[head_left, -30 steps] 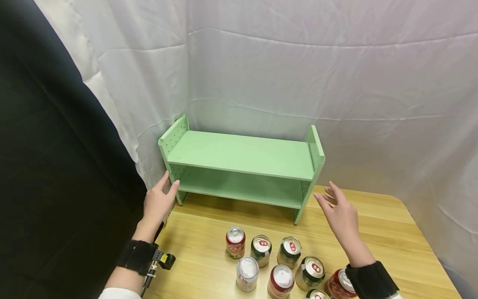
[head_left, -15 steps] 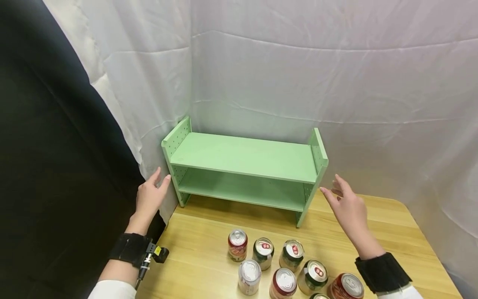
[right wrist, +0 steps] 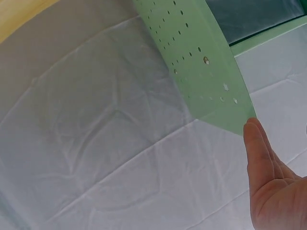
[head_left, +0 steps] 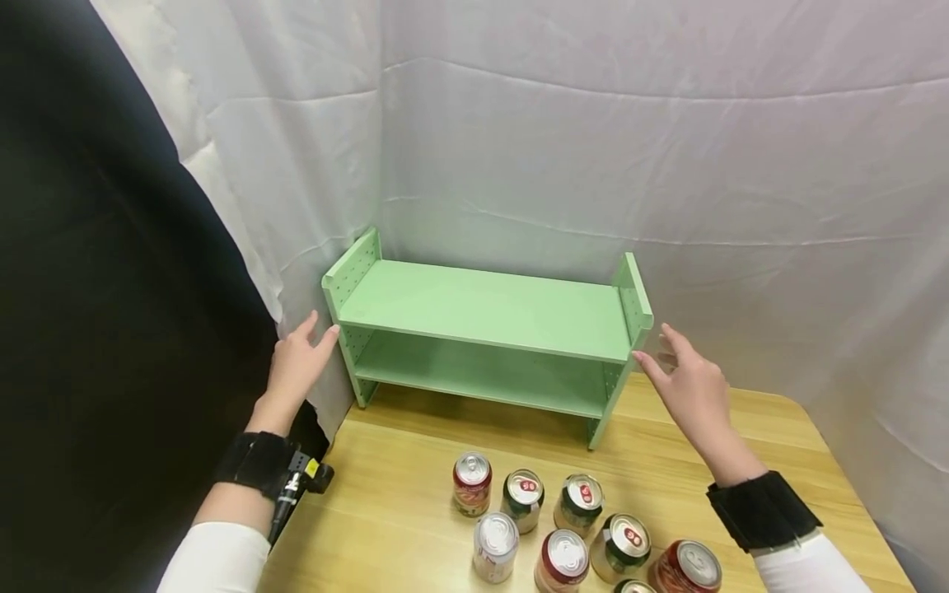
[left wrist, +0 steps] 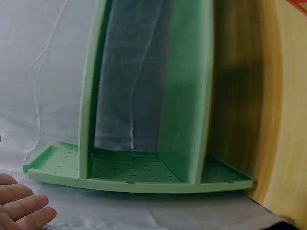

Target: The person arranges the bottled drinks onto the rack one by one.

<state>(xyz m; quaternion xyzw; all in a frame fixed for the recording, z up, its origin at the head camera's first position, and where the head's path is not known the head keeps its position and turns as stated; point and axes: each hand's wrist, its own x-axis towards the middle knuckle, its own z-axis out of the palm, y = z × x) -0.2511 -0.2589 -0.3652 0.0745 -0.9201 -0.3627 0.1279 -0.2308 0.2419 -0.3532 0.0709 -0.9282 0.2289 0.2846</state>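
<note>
Shelf (head_left: 482, 309) is flanked by both hands, to the right of the left hand (head_left: 292, 366) and to the left of the right hand (head_left: 693, 391). On each, thumb and fingers are spread apart. A small gap is shown between the left fingers and the near end; whether the other end is touched by the right fingers cannot be told. Cans (head_left: 495, 548) are grouped on the table (head_left: 371, 494), nearer the body than both hands.
</note>
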